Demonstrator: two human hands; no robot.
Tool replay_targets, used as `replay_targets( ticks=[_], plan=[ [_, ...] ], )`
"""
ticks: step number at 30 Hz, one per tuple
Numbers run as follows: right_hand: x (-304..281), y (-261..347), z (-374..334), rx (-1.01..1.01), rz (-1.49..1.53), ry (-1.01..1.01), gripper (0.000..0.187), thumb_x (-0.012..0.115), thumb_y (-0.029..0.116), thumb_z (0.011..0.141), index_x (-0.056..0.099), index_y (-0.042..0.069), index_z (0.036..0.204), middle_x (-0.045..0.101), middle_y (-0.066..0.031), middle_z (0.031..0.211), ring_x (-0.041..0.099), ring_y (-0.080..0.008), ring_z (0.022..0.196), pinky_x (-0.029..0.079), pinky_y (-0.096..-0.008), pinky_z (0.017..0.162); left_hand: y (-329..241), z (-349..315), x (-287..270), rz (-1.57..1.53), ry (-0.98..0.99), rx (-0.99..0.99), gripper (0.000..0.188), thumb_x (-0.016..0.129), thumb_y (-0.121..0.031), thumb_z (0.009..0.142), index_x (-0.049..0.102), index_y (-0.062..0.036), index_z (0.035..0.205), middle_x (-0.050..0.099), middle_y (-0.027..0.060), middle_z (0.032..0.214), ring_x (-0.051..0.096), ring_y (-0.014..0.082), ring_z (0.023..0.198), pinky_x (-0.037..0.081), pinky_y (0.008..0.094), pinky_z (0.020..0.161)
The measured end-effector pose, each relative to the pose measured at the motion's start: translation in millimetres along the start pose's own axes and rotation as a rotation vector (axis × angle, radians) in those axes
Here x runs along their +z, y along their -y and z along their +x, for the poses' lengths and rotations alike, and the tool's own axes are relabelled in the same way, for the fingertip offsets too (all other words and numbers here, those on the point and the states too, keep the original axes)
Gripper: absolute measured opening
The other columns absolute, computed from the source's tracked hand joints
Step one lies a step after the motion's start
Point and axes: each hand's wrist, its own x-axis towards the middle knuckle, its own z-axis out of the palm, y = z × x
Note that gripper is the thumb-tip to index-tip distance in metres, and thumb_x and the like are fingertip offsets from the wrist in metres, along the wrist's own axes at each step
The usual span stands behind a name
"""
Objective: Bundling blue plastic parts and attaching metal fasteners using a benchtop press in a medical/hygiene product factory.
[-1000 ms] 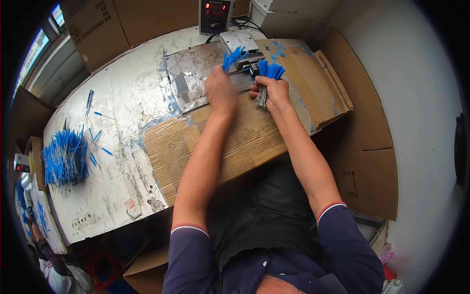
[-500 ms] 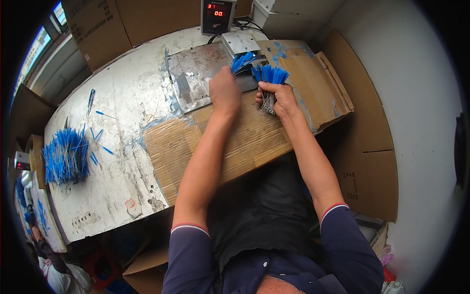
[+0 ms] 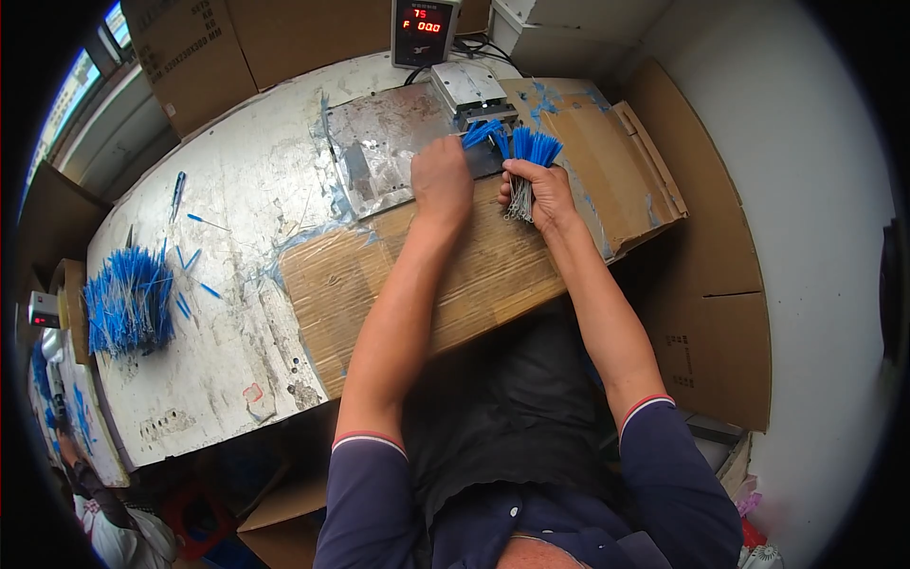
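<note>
My right hand (image 3: 542, 190) is closed round a bundle of thin brushes (image 3: 536, 147). Their blue bristle heads point away from me and their looped wire stems hang below the fist. Just to its left, my left hand (image 3: 442, 180) is closed, slightly blurred, at a smaller bunch of blue-headed brushes (image 3: 483, 132). That bunch fans out beyond its fingers toward the right hand; the fingertips are partly hidden. In front of both hands stands a small metal device (image 3: 468, 85) with a pale top, on a metal plate (image 3: 384, 123).
A large pile of blue brushes (image 3: 130, 302) lies at the table's left, with loose ones and a pen (image 3: 177, 196) nearby. Flattened cardboard (image 3: 427, 275) covers the near edge. A red-digit display box (image 3: 421, 33) stands at the back. Another person's arm (image 3: 90, 474) shows lower left.
My left hand and its brushes have shifted slightly right and nearer to me, drawing back from the metal device. The display's red digits have changed. My right hand has hardly moved.
</note>
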Motion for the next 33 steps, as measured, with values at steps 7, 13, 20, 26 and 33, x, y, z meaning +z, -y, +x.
replay_targets(
  ticks=[7,13,20,26,33],
  plan=[
    [13.0,3.9,-9.2,0.053,-0.132,0.171,0.015,0.077,0.005,0.082,0.067,0.000,0.092,0.068,-0.0085,0.074,0.068,-0.0177,0.058,0.060,-0.0327,0.051,-3.2,4.6,-2.6,-0.452,-0.005,-0.317,0.011,0.057,-0.014,0.100,0.062,-0.0051,0.104,0.073,0.0113,0.087,0.070,0.0291,0.074,0.052,0.0409,0.065],
    [16.6,0.7,-9.2,0.051,-0.116,0.180,0.015,0.075,0.004,0.082,0.067,0.002,0.095,0.068,-0.0082,0.075,0.068,-0.0180,0.057,0.060,-0.0337,0.050,-4.2,5.4,-6.5,-0.595,0.017,-0.260,0.012,0.059,-0.016,0.102,0.066,-0.0066,0.106,0.071,0.0100,0.081,0.065,0.0183,0.066,0.049,0.0337,0.061],
    [10.9,-6.0,-8.5,0.075,0.040,0.112,0.013,0.077,0.005,0.085,0.068,-0.001,0.091,0.068,-0.0108,0.075,0.068,-0.0204,0.060,0.060,-0.0355,0.054,-3.3,4.5,1.4,-0.666,0.017,-0.292,0.012,0.058,-0.014,0.102,0.065,-0.0059,0.107,0.069,0.0092,0.081,0.064,0.0190,0.066,0.049,0.0336,0.061],
    [17.6,-6.3,-13.4,0.011,0.007,0.073,0.011,0.076,0.003,0.084,0.067,-0.003,0.088,0.068,-0.0107,0.073,0.068,-0.0188,0.060,0.060,-0.0342,0.054,-2.5,3.1,1.4,-0.565,-0.081,-0.248,0.011,0.054,-0.013,0.103,0.062,-0.0055,0.105,0.071,0.0074,0.081,0.062,0.0169,0.062,0.048,0.0334,0.058],
    [13.9,-0.8,7.9,-0.076,-0.124,-0.069,0.011,0.072,0.001,0.082,0.065,-0.006,0.080,0.065,-0.0123,0.068,0.067,-0.0198,0.057,0.060,-0.0355,0.050,-3.1,7.3,-3.2,-0.591,-0.113,-0.457,0.012,0.051,-0.015,0.103,0.058,-0.0053,0.106,0.072,0.0087,0.081,0.066,0.0260,0.068,0.049,0.0394,0.063]
  ],
)
